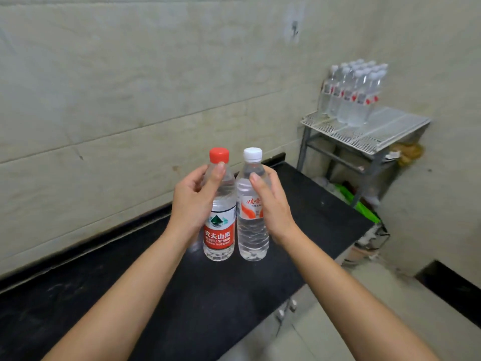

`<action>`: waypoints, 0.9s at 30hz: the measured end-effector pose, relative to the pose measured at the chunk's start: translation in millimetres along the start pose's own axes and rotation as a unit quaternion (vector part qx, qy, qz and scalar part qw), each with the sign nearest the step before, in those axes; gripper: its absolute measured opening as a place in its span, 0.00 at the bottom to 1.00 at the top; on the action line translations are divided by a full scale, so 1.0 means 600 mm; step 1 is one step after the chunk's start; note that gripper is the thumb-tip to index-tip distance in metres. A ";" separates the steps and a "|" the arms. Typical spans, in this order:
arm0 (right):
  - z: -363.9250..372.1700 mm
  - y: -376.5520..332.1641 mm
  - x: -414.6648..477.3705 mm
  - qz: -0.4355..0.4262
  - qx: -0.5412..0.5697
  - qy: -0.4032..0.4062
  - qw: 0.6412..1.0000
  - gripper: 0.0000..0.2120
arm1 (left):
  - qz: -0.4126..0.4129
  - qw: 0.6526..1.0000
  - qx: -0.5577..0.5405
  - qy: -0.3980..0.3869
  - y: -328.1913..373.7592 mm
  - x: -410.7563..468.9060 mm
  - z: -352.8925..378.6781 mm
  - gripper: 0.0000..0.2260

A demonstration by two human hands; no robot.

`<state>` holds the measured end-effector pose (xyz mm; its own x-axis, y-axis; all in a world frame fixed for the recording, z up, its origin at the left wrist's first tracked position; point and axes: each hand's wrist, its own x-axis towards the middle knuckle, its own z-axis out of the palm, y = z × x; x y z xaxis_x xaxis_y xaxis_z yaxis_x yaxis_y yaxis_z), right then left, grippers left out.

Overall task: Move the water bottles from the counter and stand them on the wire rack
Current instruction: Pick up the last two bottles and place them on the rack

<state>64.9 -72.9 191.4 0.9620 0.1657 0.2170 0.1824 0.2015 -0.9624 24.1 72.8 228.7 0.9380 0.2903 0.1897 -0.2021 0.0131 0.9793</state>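
Note:
My left hand (194, 201) grips a clear water bottle with a red cap and a red label (220, 230). My right hand (273, 204) grips a second clear bottle with a white cap and an orange-and-white label (251, 230). Both bottles are upright, side by side and almost touching, held above the black counter (130, 282). The white wire rack (369, 131) stands at the far right beyond the counter's end. Several white-capped bottles (351, 95) stand in a tight group on its back left part.
A tiled wall runs behind the counter and the rack. Under the rack's top shelf lie green items (361, 204) and bags. The right and front of the rack's top shelf are bare wire. Light floor tiles lie to the right of the counter.

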 end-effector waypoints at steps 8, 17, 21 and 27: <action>-0.324 -0.059 0.018 -0.022 -0.047 0.122 0.991 0.22 | 0.046 0.995 0.019 -0.080 -0.028 0.008 0.340 0.13; -0.573 -0.073 0.139 -0.060 -0.071 0.211 0.973 0.15 | 0.080 0.984 0.004 -0.157 -0.063 0.119 0.601 0.09; -0.653 -0.061 0.244 -0.067 -0.086 0.235 0.966 0.18 | 0.092 0.981 0.005 -0.172 -0.095 0.219 0.693 0.07; -0.762 -0.068 0.421 -0.082 -0.140 0.273 0.948 0.25 | 0.135 0.976 0.039 -0.166 -0.127 0.404 0.827 0.10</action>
<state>393.5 -480.6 210.8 0.8638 -0.3863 0.3235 0.3114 -0.0954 -0.9455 406.4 -332.7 235.2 0.8959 -0.0534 0.4410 -0.4442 -0.0967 0.8907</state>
